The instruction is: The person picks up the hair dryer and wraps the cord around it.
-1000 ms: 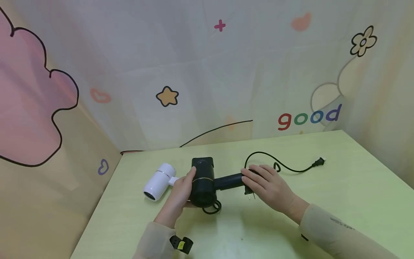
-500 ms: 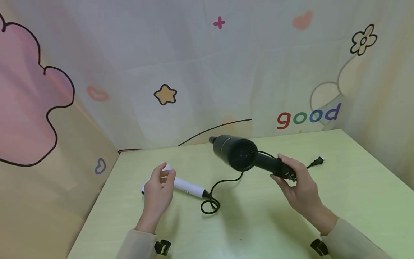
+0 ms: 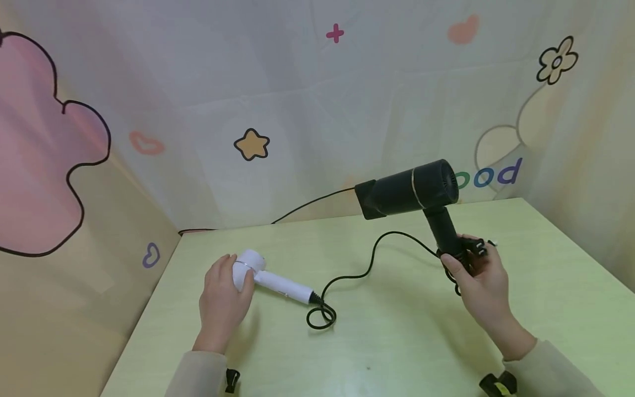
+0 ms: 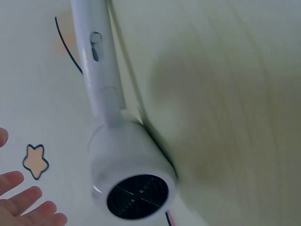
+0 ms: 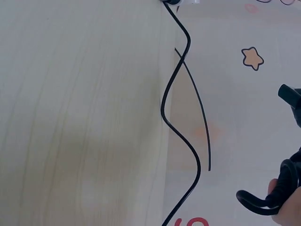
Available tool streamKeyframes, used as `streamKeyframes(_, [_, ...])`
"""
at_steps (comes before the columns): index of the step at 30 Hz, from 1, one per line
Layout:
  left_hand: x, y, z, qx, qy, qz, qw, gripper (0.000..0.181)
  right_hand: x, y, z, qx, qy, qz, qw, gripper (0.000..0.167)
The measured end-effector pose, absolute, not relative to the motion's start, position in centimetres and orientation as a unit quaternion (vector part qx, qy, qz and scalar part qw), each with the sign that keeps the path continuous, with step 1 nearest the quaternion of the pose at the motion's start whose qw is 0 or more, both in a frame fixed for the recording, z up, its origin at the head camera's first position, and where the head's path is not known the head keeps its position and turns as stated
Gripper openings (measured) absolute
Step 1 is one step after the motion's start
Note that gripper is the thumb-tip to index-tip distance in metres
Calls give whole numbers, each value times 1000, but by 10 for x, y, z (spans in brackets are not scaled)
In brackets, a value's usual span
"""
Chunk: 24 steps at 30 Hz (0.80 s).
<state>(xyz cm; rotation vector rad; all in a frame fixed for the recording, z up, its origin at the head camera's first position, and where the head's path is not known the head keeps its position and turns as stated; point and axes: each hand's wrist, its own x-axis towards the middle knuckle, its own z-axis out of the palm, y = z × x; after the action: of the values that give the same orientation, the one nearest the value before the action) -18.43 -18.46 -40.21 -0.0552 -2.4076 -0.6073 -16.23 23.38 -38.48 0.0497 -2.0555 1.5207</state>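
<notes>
A white hair dryer point(image 3: 285, 288) lies on the table, its round head at the left and its handle pointing right. My left hand point(image 3: 221, 306) is at that head, thumb on the near side. In the left wrist view, spread fingers point(image 4: 28, 202) show beside the white dryer point(image 4: 131, 155) with a gap between. My right hand point(image 3: 488, 298) grips the handle of a black hair dryer point(image 3: 402, 193), raised with its nozzle facing left. The right wrist view catches part of the right hand point(image 5: 288, 207) by a bent black cord point(image 5: 254, 202).
A black cord point(image 3: 349, 277) runs from the white dryer's looped end across the table point(image 3: 377, 342) toward my right hand. Behind the table hangs a printed cloth point(image 3: 297, 110) with a star, hearts and a flower.
The black dryer has gone from between both hands to my right hand alone, up and to the right. My left hand has let go of it and moved left to the white dryer's head.
</notes>
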Motion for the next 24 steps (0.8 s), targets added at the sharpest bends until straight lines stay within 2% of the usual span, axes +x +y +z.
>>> streamKeyframes(6, [-193, -202, -406, -13, -946, -208, 249, 53, -167, 248, -384, -16, -727, 654, 210, 43])
streamKeyframes(15, [-207, -218, -414, -2, -971, -178, 159, 71, -184, 268, -380, -70, -683, 714, 135, 31])
streamKeyframes(20, [-208, -223, -416, 17, -978, -185, 98, 79, -200, 279, -379, -110, -633, 760, 95, 36])
streamKeyframes(24, [-208, -223, -416, 25, -977, -206, 58, 79, -210, 288, -379, -119, -609, 782, 62, 59])
